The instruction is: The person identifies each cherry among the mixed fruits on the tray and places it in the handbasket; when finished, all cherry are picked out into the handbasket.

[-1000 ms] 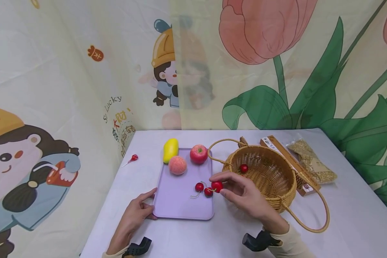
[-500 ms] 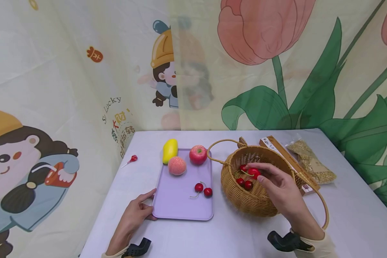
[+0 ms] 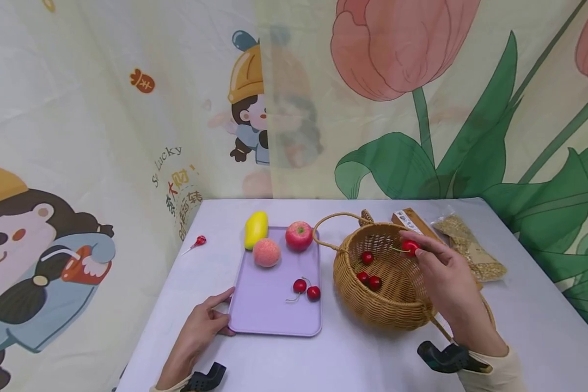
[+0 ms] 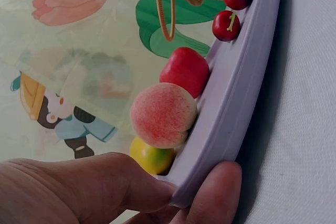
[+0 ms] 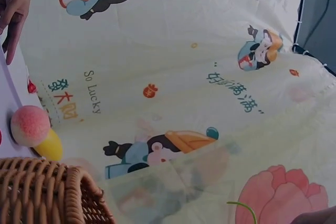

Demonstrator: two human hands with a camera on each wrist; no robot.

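My left hand (image 3: pixel 198 329) pinches the near left corner of a lilac tray (image 3: pixel 269 321), thumb at the rim. Two red cherries (image 3: pixel 313 293) with stems lie near the tray's right edge. Toward its far end sit a peach (image 3: pixel 267 253), a red apple (image 3: pixel 299 236) and a yellow mango (image 3: pixel 256 231). Over the right side of a wicker basket (image 3: pixel 372 310), my right hand (image 3: pixel 453 288) holds another cherry (image 3: pixel 410 247) between thumb and fingers, its green stem (image 5: pixel 244 207) pointing left in the head view. Three cherries (image 3: pixel 374 283) lie inside the basket.
Behind the basket lie a long brown box (image 3: pixel 411 219) and a clear bag of grain-like pieces (image 3: pixel 470 247). One basket handle (image 3: pixel 323 218) leans out toward the tray. A small red-headed item with a thin white stick (image 3: pixel 199 241) lies left of the tray.
My right hand has carried the cherry from above the tray's right edge, across the basket's opening, to its right side. The left hand has stayed at the tray corner.
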